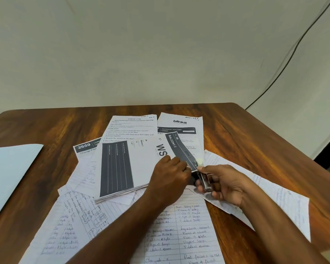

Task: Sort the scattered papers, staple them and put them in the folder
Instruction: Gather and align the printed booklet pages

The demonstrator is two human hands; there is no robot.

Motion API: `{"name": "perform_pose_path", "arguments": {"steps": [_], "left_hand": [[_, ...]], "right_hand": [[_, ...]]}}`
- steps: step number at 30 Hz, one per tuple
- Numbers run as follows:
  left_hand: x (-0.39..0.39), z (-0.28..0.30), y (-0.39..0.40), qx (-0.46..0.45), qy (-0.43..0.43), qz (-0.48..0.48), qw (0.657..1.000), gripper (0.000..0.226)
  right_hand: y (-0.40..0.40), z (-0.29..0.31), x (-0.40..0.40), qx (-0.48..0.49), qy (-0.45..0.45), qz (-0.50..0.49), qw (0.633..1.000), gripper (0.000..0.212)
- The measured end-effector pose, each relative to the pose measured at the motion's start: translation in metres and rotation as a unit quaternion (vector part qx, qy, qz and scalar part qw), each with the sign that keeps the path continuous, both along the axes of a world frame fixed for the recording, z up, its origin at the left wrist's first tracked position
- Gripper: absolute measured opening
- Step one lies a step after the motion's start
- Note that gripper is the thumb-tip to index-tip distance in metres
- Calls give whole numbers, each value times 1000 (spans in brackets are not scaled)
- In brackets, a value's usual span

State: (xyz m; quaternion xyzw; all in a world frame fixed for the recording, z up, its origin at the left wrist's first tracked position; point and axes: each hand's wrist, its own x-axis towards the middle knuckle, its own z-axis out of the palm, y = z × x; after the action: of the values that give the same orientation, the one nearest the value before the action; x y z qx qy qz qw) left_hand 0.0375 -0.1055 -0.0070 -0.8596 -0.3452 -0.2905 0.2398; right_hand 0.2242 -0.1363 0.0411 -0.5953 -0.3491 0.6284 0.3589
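Stapling looks under way at frame centre — the left hand [170,171] pinches the printed stack [126,164] while the right hand [220,182] grips the stapler [206,181] at its corner — yet handwritten sheets [179,231] stay scattered and the folder [10,168] waits unused at the left edge.

Stapler [206,181] partly behind fingers [204,188]

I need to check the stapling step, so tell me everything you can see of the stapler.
The stapler is small, with a shiny metal top and a dark body, mostly hidden by fingers. The right hand grips it above the handwritten sheets, its front end at the corner of the printed stack, which the left hand holds down. Whether it is squeezed cannot be told.
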Motion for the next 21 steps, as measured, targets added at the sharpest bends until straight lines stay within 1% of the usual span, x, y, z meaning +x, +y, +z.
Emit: {"name": "perform_pose_path", "arguments": {"steps": [5, 9, 11, 14, 18, 21], "left_hand": [[0, -1, 2, -2, 0, -4, 1000, 20], [-1, 1, 0, 7, -2, -6, 1000, 23], [-1, 1, 0, 9, 0, -7, 1000, 23], [0, 0, -1, 12, -6, -8, 1000, 25], [0, 0, -1, 10, -4, -8, 1000, 25], [0, -1, 0, 12, -2, -8, 1000, 23]], "right_hand": [[5, -4, 8, -43, 58, 39, 997, 27], [11, -5, 15, -53, 99, 72, 991, 34], [12, -4, 16, -55, 104, 92, 989, 33], [12, -3, 14, -46, 95, 74, 992, 39], [13, -1, 6, -24, 31, 41, 998, 53], [12, 1, 1, -21, 10, 30, 999, 48]]}}
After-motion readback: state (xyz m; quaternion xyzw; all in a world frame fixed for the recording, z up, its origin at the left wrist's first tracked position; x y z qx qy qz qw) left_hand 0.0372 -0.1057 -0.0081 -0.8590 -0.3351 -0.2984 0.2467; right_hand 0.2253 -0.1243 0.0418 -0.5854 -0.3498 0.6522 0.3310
